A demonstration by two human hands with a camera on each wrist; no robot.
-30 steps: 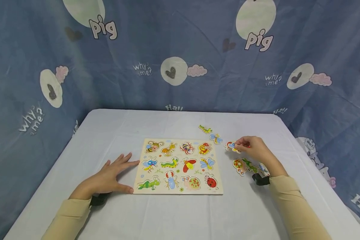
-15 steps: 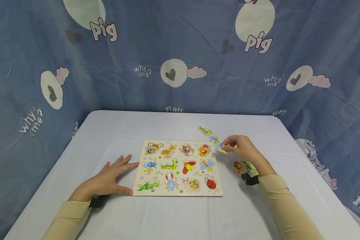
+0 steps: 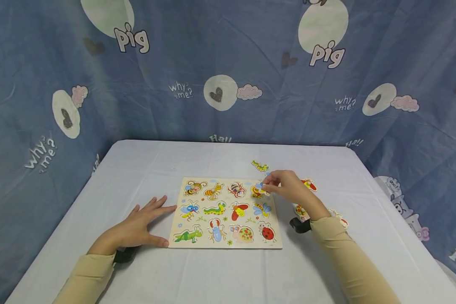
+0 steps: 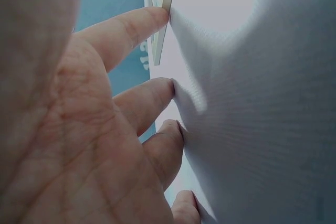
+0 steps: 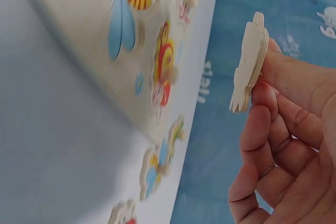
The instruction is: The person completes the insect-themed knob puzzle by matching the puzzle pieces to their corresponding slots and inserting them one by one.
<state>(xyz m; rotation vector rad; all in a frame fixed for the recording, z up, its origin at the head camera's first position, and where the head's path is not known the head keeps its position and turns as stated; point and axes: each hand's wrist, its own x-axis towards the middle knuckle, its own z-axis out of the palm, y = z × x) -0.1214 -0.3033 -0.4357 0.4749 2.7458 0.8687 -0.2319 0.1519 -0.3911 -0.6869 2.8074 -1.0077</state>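
My left hand [image 3: 140, 226] lies spread on the white cloth, its index finger and thumb touching the left edge of a wooden insect puzzle board [image 3: 224, 244]. In the left wrist view an index finger [image 4: 131, 30] meets the board's side, with the other fingertips on the cloth. Above the board's upper right corner, my right hand [image 3: 285, 183] pinches a puzzle piece [image 5: 249, 64] between thumb and fingers. Its bare wooden back faces the right wrist camera; some blue shows in the head view. Below it on the board is a red and yellow butterfly [image 5: 165, 61] with a peg.
A caterpillar piece [image 3: 260, 165] lies behind the board. At the right are a red and yellow piece [image 3: 309, 184] and a snail piece [image 3: 301, 212], partly covered by the right arm. A dragonfly piece [image 5: 157, 166] lies off the board's corner. Blue printed curtain [image 3: 228, 50] surrounds the table.
My right hand has carried the puzzle piece leftward from the loose pieces, past the dragonfly piece, to above the board's upper right corner. My left hand has stayed at the board's left edge.
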